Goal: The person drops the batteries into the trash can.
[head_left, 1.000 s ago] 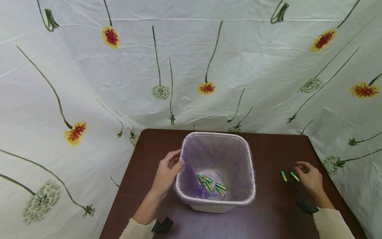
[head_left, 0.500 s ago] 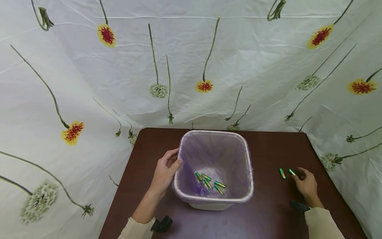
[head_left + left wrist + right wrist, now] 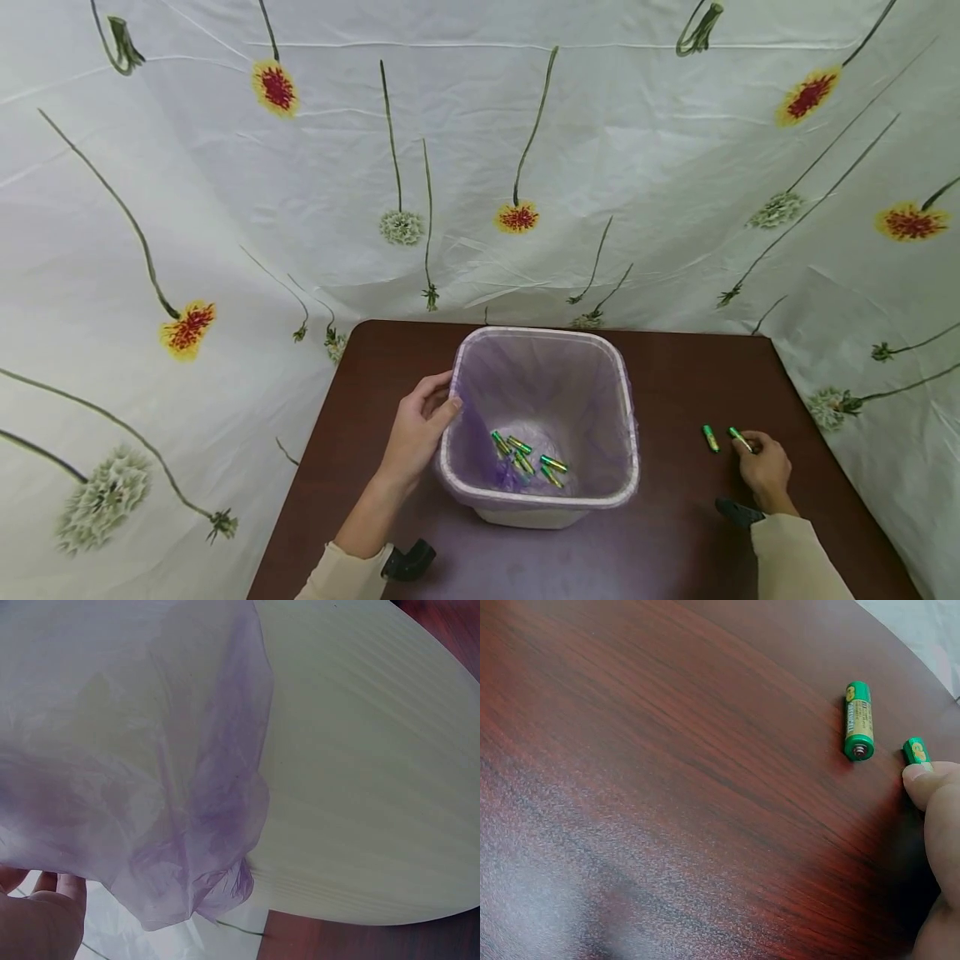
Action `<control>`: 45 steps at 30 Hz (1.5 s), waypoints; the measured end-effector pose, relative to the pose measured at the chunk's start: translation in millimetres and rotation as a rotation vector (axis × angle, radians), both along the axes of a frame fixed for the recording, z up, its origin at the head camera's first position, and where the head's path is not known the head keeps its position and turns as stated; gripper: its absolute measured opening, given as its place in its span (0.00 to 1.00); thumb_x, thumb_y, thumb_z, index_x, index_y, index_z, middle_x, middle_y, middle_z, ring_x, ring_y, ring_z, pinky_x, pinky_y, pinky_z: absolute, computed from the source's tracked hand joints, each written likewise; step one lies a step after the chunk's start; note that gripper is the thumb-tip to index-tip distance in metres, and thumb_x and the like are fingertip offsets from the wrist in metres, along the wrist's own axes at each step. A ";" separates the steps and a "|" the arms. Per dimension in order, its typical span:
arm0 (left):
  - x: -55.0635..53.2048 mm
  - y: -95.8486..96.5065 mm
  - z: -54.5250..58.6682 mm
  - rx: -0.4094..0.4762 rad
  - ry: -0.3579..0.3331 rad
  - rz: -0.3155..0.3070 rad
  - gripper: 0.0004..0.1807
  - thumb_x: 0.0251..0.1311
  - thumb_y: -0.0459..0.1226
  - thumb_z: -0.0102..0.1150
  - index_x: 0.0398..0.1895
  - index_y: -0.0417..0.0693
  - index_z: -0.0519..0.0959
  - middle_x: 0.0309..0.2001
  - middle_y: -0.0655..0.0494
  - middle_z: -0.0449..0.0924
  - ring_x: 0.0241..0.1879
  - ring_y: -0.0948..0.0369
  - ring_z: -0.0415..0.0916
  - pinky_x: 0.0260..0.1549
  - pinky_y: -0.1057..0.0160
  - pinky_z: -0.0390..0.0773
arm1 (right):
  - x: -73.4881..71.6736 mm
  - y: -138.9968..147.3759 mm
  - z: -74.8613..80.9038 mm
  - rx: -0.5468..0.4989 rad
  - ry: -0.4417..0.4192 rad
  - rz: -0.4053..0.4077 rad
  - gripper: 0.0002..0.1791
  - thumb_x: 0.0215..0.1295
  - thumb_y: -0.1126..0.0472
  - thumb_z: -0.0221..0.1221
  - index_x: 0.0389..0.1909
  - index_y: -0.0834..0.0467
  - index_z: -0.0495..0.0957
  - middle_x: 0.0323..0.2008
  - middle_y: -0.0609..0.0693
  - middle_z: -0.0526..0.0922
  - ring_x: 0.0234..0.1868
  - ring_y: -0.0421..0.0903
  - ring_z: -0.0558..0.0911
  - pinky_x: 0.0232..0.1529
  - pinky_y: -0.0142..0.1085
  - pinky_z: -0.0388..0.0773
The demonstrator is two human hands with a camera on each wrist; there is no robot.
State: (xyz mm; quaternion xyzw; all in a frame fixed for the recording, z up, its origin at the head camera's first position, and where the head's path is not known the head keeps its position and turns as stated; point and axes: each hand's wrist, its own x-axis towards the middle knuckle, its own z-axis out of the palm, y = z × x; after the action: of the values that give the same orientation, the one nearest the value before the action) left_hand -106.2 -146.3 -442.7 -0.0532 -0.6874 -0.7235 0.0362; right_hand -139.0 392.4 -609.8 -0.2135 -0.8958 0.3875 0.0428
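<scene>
A pale square wastebasket with a thin purple bin liner stands mid-table. My left hand grips its left rim, thumb over the edge and fingers outside. Several green-and-gold batteries lie on the bottom inside. To the right, my right hand pinches one battery with thumb and fingers; its green end sticks out past the thumb and the rest is hidden in the right wrist view. Just left of it, another battery lies on the tabletop, its terminal end toward the camera.
The dark reddish wooden table has its back edge close to a white flowered cloth, which also hangs along both sides. Black wrist-worn devices sit at both cuffs.
My right hand has moved slightly left and down over the right-hand battery, and its thumb and fingers have closed on it. The left hand has kept its hold on the rim.
</scene>
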 end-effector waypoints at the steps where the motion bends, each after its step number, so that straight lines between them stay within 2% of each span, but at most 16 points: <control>1: 0.1 0.1 0.1 0.000 0.003 -0.001 0.23 0.69 0.26 0.58 0.66 0.28 0.72 0.59 0.36 0.74 0.57 0.50 0.76 0.53 0.66 0.79 | 0.6 0.0 0.4 0.006 0.004 -0.004 0.18 0.80 0.62 0.52 0.59 0.73 0.72 0.48 0.71 0.74 0.51 0.67 0.71 0.59 0.62 0.61; 6: -0.1 0.7 1.2 0.001 0.007 -0.013 0.24 0.69 0.26 0.58 0.66 0.28 0.72 0.60 0.36 0.74 0.58 0.49 0.76 0.54 0.67 0.79 | 4.4 1.2 2.4 0.019 0.006 -0.037 0.20 0.81 0.58 0.52 0.60 0.71 0.75 0.49 0.69 0.78 0.48 0.64 0.74 0.54 0.58 0.67; 13: -0.4 -0.5 0.7 0.002 0.003 -0.013 0.24 0.69 0.27 0.59 0.66 0.28 0.72 0.59 0.36 0.74 0.58 0.48 0.76 0.53 0.66 0.79 | 4.0 3.4 7.1 0.026 0.062 -0.041 0.19 0.80 0.60 0.55 0.59 0.72 0.77 0.50 0.71 0.78 0.51 0.67 0.74 0.63 0.63 0.59; 19: -0.6 -0.7 0.3 -0.012 0.009 -0.010 0.24 0.69 0.27 0.59 0.66 0.29 0.72 0.59 0.36 0.75 0.57 0.49 0.77 0.53 0.66 0.79 | 2.2 4.8 14.9 0.046 0.083 -0.043 0.18 0.78 0.61 0.57 0.58 0.71 0.78 0.52 0.73 0.79 0.53 0.69 0.73 0.58 0.64 0.64; 23: -0.3 -0.5 -0.4 -0.022 0.016 -0.002 0.23 0.68 0.26 0.59 0.66 0.28 0.73 0.58 0.37 0.75 0.56 0.50 0.77 0.53 0.66 0.80 | 0.6 5.5 19.4 0.093 0.084 -0.016 0.17 0.77 0.61 0.58 0.57 0.70 0.80 0.48 0.72 0.81 0.48 0.66 0.76 0.46 0.57 0.71; 26: -0.5 -0.5 -1.0 -0.015 0.016 -0.001 0.23 0.68 0.26 0.58 0.65 0.28 0.73 0.58 0.37 0.74 0.56 0.51 0.77 0.53 0.65 0.80 | -0.7 5.3 23.7 0.133 0.098 0.021 0.17 0.77 0.61 0.59 0.56 0.70 0.80 0.43 0.70 0.83 0.42 0.64 0.77 0.38 0.53 0.71; 29: -1.2 -0.6 -0.8 -0.006 0.015 -0.006 0.23 0.68 0.25 0.58 0.65 0.29 0.73 0.57 0.38 0.74 0.56 0.50 0.77 0.53 0.64 0.81 | -2.6 4.3 28.4 0.157 0.133 0.060 0.16 0.77 0.61 0.60 0.55 0.70 0.81 0.40 0.69 0.83 0.39 0.63 0.78 0.37 0.52 0.70; 35: -0.6 -0.8 0.7 -0.018 0.031 -0.015 0.23 0.68 0.26 0.58 0.65 0.29 0.73 0.58 0.38 0.74 0.57 0.48 0.76 0.53 0.65 0.80 | -6.0 -2.7 37.4 0.199 0.218 0.131 0.14 0.76 0.62 0.60 0.53 0.69 0.82 0.43 0.70 0.83 0.39 0.64 0.80 0.37 0.55 0.71; 40: -0.8 -0.8 0.8 -0.019 0.019 -0.007 0.23 0.67 0.25 0.58 0.65 0.29 0.73 0.57 0.37 0.74 0.57 0.48 0.77 0.53 0.65 0.80 | -8.2 -10.3 44.8 0.180 0.239 0.150 0.13 0.76 0.64 0.60 0.53 0.69 0.82 0.47 0.70 0.79 0.43 0.65 0.79 0.40 0.56 0.71; 45: 0.3 -0.7 1.1 -0.018 0.008 -0.004 0.23 0.68 0.25 0.58 0.65 0.29 0.73 0.58 0.37 0.74 0.57 0.47 0.77 0.53 0.65 0.80 | -11.3 -15.1 54.3 0.160 0.244 0.156 0.14 0.77 0.63 0.59 0.53 0.69 0.82 0.50 0.69 0.77 0.43 0.63 0.77 0.38 0.52 0.70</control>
State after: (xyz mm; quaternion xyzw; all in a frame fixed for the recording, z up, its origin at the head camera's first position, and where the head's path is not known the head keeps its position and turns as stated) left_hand -106.0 -147.1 -441.6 -0.0574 -0.6935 -0.7172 0.0370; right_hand -150.4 377.4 -555.5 -0.0906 -0.9258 0.3399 0.1383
